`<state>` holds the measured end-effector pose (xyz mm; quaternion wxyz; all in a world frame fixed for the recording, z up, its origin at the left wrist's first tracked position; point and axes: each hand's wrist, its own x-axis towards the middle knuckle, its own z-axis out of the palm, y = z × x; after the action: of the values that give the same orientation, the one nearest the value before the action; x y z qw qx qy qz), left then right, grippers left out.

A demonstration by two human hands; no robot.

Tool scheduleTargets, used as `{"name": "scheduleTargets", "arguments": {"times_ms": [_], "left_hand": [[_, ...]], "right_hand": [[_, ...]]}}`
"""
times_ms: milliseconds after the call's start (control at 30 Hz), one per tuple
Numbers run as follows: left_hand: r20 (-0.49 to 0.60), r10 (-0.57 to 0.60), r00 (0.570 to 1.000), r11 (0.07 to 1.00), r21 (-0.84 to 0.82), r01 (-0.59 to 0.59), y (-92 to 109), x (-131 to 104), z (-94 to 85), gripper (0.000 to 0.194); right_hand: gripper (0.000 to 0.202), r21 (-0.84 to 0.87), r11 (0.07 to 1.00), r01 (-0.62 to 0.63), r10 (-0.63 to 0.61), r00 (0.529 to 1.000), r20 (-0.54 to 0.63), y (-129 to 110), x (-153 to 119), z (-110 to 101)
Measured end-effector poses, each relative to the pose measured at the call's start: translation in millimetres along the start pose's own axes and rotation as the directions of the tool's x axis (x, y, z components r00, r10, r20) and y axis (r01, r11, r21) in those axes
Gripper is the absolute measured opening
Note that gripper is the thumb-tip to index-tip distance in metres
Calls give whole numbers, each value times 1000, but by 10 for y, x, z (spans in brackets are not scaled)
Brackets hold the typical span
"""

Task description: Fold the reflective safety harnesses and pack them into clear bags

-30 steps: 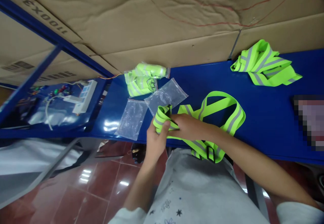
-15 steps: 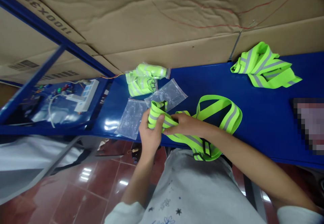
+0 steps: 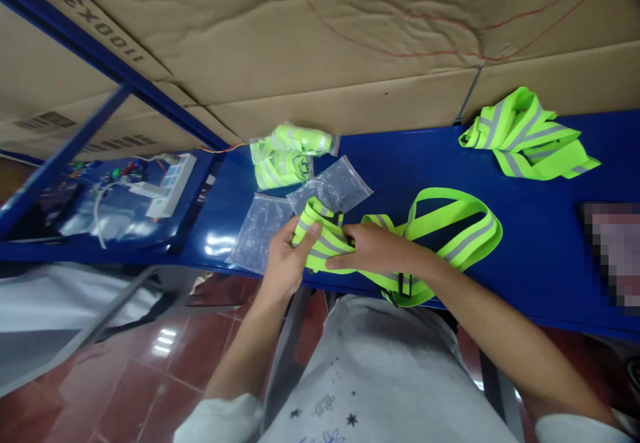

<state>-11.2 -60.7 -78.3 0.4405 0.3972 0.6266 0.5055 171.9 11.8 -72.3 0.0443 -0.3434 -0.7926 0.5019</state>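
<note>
A yellow-green reflective vest (image 3: 467, 246), made of straps with grey stripes, lies partly bundled at the table's front edge. My left hand (image 3: 287, 256) is closed round the left end of its folded bundle, thumb on top. Over the right side of the same bundle my right hand (image 3: 373, 248) grips the straps, its fingers partly hidden beneath. A loose loop spreads to the right of my hands, and a black buckle (image 3: 405, 285) hangs near the edge. Two flat clear plastic bags (image 3: 333, 186) lie just beyond and left of my left hand.
Rolled vests in clear bags (image 3: 283, 169) sit at the back against the cardboard. Another loose vest (image 3: 530, 136) lies at the back right of the blue table (image 3: 400, 156). A white power strip (image 3: 173, 186) lies left, past a blue frame bar; a blurred-out object (image 3: 615, 249) is far right.
The folded bundle has turned and widened between my hands, and my left hand has shifted slightly left. The loose loop has swung to the right and lies flatter.
</note>
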Motion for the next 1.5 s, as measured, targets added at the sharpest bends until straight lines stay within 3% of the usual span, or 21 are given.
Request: {"name": "scheduleTargets", "arguments": {"times_ms": [133, 267, 400, 500, 600, 733, 800, 900, 967, 1067, 1233, 1333, 1400, 1500], "left_hand": [[90, -213, 973, 948, -221, 228, 16, 18, 9, 47], [81, -287, 955, 921, -250, 298, 32, 59, -1, 49], [46, -246, 968, 947, -202, 250, 51, 93, -32, 49], [19, -221, 975, 958, -185, 220, 56, 76, -55, 48], [-59, -156, 986, 969, -202, 141, 63, 5, -50, 46], [-150, -7, 989, 983, -181, -21, 135, -99, -33, 44], [-144, -10, 990, 981, -191, -17, 201, -118, -46, 43], [-96, -46, 994, 971, -239, 21, 306, -106, -92, 42], [-93, -23, 995, 967, -256, -1, 362, -93, -130, 38], [-115, 47, 992, 968, -238, -74, 420, -107, -183, 34], [-137, 167, 976, 970, -156, -188, 443, -164, -208, 38], [-95, 60, 994, 982, -175, -76, 339, -107, -163, 39], [22, -71, 997, 965, -253, 74, 208, -46, -91, 40], [220, -195, 956, 896, -358, 265, 1, -1, 83, 40]], "right_hand": [[51, -79, 994, 80, -86, 993, -81, 18, -26, 0], [46, -53, 981, 184, -190, 973, -133, 50, -5, 57], [59, 247, 959, 141, -109, 985, -136, 72, 39, 114], [70, 392, 918, 60, -42, 998, -54, 87, 44, 77], [68, 378, 925, 35, -51, 998, 33, 108, 18, -28], [78, 292, 954, 75, -79, 997, 4, 129, -2, -110], [69, 396, 915, 75, -112, 991, 71, 123, 9, -76], [48, 624, 781, 2, -155, 969, 191, 96, 35, 26], [40, 685, 729, -22, -181, 958, 223, 81, 39, 64], [34, 659, 751, 35, -256, 936, 242, 71, 7, 6], [36, 462, 876, 139, -284, 923, 259, 48, -116, -240], [34, 302, 926, 227, -277, 951, 135, 40, -186, -347], [32, 215, 945, 247, -270, 959, 85, 52, -216, -392], [28, 231, 937, 262, -298, 944, 140, 91, -223, -428]]}}
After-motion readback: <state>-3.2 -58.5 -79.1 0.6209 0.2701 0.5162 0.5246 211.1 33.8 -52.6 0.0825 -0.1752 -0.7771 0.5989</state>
